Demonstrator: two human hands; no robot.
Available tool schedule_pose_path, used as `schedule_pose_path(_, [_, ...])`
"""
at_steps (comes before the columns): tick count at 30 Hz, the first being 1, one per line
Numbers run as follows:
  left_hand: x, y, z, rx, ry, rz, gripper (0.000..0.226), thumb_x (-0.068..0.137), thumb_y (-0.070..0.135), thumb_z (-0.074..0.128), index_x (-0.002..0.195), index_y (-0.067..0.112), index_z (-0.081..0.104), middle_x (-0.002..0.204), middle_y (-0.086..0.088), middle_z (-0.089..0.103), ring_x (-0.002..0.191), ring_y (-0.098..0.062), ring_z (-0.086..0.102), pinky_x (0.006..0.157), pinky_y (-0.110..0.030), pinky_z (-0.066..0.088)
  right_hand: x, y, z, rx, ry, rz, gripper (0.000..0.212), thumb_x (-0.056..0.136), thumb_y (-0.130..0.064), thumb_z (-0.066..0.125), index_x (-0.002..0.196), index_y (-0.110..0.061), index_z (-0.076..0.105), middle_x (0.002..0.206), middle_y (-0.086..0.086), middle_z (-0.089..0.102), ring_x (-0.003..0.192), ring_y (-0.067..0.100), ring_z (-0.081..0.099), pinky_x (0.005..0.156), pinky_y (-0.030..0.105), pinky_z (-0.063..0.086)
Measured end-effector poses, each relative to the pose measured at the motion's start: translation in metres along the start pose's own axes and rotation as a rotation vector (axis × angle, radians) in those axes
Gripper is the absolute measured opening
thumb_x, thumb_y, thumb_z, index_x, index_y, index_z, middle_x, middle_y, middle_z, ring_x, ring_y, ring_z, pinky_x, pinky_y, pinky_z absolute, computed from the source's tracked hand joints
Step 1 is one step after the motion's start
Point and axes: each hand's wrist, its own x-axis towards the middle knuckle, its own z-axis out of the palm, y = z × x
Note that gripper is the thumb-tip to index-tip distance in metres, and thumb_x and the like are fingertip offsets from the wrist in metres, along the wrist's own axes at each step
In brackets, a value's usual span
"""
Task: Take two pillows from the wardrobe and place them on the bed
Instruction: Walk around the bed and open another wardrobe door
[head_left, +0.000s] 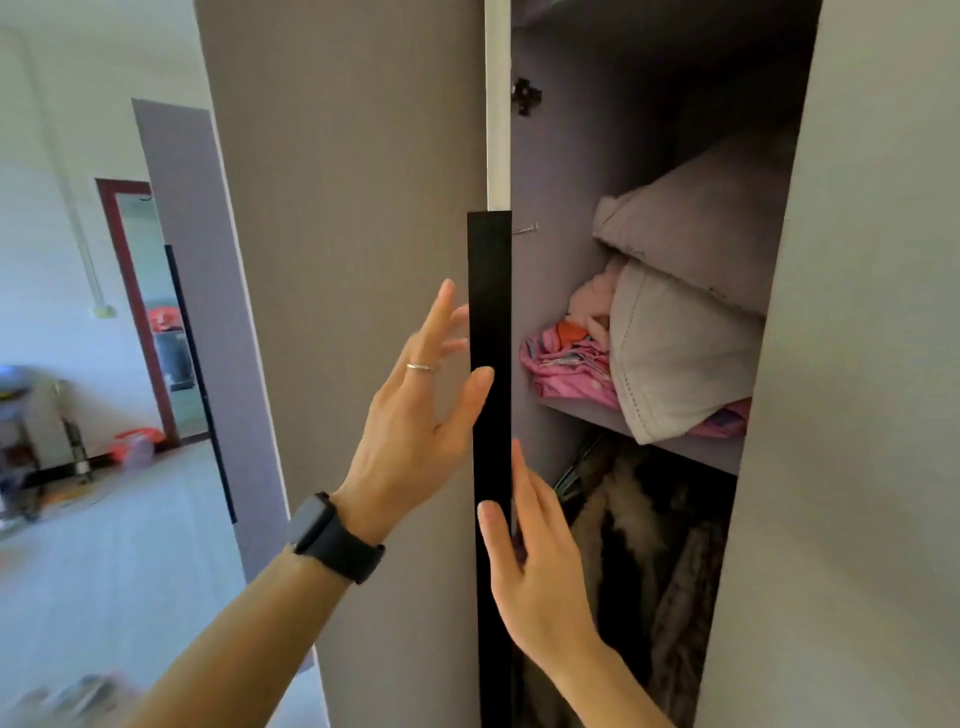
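Note:
The grey wardrobe door (363, 208) stands part open, its black handle strip (489, 291) running down its edge. My left hand (421, 410) lies flat on the door's front with straight fingers and the thumb on the strip. My right hand (530, 566) is at the strip lower down, thumb on its front and fingers behind the edge. On the shelf (691, 447) inside, a lilac pillow (696, 223) lies on top of a white pillow (675, 358).
Pink folded cloth (566, 364) lies beside the pillows. Dark clothes (639, 571) hang below the shelf. The closed right wardrobe door (862, 415) bounds the gap. At left, a second open door (202, 291), a red-framed doorway (130, 291) and pale floor (119, 561).

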Motion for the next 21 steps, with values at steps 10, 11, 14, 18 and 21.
schedule_pose_path(10, [-0.04,-0.033,-0.075,0.368,0.046,-0.104,0.078,0.086,0.041,0.073,0.152,0.019,0.039,0.136,0.004,0.049,0.097,-0.003,0.058,0.086,-0.01,0.05,0.015,-0.007,0.097,-0.105,-0.104,-0.212,0.086,0.096,-0.071,0.038,0.155,-0.044,-0.018,0.17,0.003,-0.003,0.157,0.026,0.007,0.116,0.053,0.038])
schedule_pose_path(11, [-0.039,-0.036,-0.08,0.351,0.06,-0.17,0.076,0.086,0.037,0.075,0.152,0.022,0.039,0.133,0.008,0.05,0.092,-0.004,0.06,0.083,-0.009,0.05,0.016,-0.005,0.106,-0.125,-0.121,-0.229,0.089,0.095,-0.07,0.041,0.156,-0.042,-0.017,0.17,0.003,-0.004,0.157,0.026,0.004,0.117,0.055,0.036])
schedule_pose_path(14, [-0.035,-0.044,-0.089,0.27,0.123,-0.356,0.068,0.09,0.028,0.072,0.15,0.026,0.041,0.124,0.015,0.05,0.09,-0.003,0.063,0.079,-0.003,0.049,0.022,-0.002,0.131,-0.162,-0.138,-0.236,0.092,0.094,-0.069,0.049,0.16,-0.037,-0.007,0.171,0.002,-0.004,0.157,0.023,0.002,0.118,0.053,0.035])
schedule_pose_path(18, [-0.035,-0.055,-0.094,0.235,0.169,-0.427,0.062,0.093,0.019,0.069,0.149,0.022,0.043,0.123,0.017,0.049,0.093,0.0,0.061,0.076,0.006,0.039,0.028,-0.01,0.161,-0.109,-0.133,-0.184,0.092,0.095,-0.063,0.054,0.161,-0.035,-0.003,0.171,-0.001,-0.008,0.157,0.02,-0.003,0.11,0.049,0.047])
schedule_pose_path(21, [-0.039,-0.062,-0.096,0.211,0.17,-0.465,0.062,0.094,0.017,0.067,0.15,0.025,0.041,0.126,0.016,0.049,0.095,0.006,0.059,0.079,0.001,0.045,0.032,-0.012,0.172,-0.091,-0.134,-0.166,0.092,0.094,-0.062,0.056,0.16,-0.037,-0.004,0.17,-0.002,-0.01,0.156,0.02,-0.004,0.105,0.05,0.051])
